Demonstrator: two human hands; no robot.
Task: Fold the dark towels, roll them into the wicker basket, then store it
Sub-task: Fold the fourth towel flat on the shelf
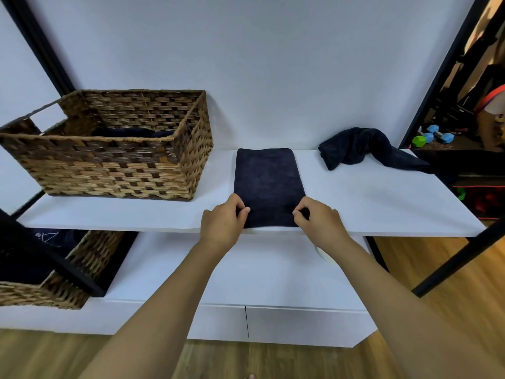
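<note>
White shelf: basket, two towels.

Even, soft indoor light, faint shadows, wide-angle bending at edges, dim right background perhaps slightly blurred

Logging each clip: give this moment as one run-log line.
left hand: pinches folded towel | right hand: same | wicker basket: left | crumpled towel: right

Blue dumbbells and green dumbbell on floor at right.
</note>
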